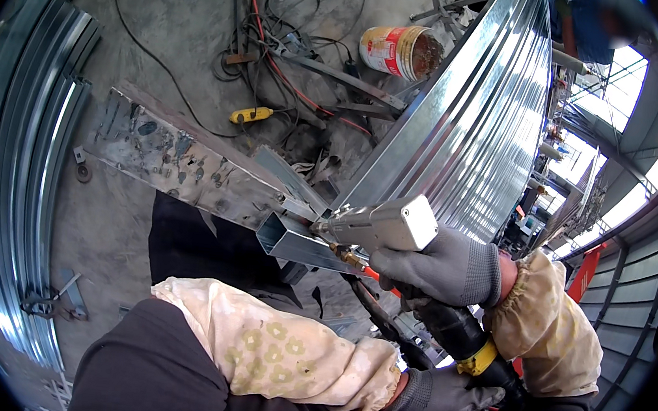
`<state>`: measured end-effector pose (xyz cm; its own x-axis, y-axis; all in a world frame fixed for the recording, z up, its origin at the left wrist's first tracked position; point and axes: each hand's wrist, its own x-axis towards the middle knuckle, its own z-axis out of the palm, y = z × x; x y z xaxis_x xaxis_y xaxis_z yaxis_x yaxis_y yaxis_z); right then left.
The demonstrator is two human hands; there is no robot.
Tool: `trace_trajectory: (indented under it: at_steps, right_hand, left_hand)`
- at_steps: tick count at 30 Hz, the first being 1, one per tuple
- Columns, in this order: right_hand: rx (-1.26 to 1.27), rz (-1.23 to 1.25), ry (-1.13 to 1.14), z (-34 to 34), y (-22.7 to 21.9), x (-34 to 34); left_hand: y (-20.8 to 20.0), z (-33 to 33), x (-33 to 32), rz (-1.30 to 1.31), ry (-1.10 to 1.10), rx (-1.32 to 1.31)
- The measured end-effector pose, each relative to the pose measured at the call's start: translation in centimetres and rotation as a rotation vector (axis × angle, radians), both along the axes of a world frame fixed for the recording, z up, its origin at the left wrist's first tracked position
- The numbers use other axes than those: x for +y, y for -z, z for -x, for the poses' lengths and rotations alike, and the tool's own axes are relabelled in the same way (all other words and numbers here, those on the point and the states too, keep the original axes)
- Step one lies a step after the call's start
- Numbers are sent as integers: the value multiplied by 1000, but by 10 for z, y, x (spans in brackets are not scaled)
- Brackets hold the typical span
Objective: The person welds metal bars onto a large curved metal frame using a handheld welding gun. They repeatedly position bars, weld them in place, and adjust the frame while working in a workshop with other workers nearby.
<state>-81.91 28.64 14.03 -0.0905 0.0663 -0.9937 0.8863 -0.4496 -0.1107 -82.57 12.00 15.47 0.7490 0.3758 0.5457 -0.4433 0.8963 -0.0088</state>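
My right hand (450,269), in a grey knit glove, is wrapped round a handheld welding gun (383,222) with a boxy silver body. The gun's nozzle points left, at the end of a galvanized square tube (294,242). A brass fitting and an orange hose run under the gun. Lower down, my left hand (437,394), gloved too, closes on a thick black hose (452,328) banded with yellow tape; part of its fingers is hidden. Beside the tube end lies a worn, spattered steel beam (183,160).
Long galvanized profiles (472,116) lie side by side ahead and to the right. More steel profiles (26,145) are stacked at far left. On the concrete floor lie loose cables, a yellow cable-mounted box (250,115) and a tipped bucket (398,51) with rusty contents.
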Motion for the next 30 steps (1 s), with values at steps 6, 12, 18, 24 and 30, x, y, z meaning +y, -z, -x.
trace_trajectory:
  at_steps: [6,12,18,24,30]
  right_hand:
    - [-63,80,-3,11,8,9]
    - [-80,72,-4,6,6,3]
    - [-55,99,-3,9,3,8]
    - [-42,89,-67,11,3,11]
    - [-62,93,-27,10,2,9]
  left_hand:
    - [-16,-53,-28,-235,-860,322]
    - [-9,-17,-15,60,-396,80]
    - [-11,-4,-7,151,-127,64]
    - [-15,-5,-10,192,-164,70]
    - [-17,-8,-5,152,-12,88]
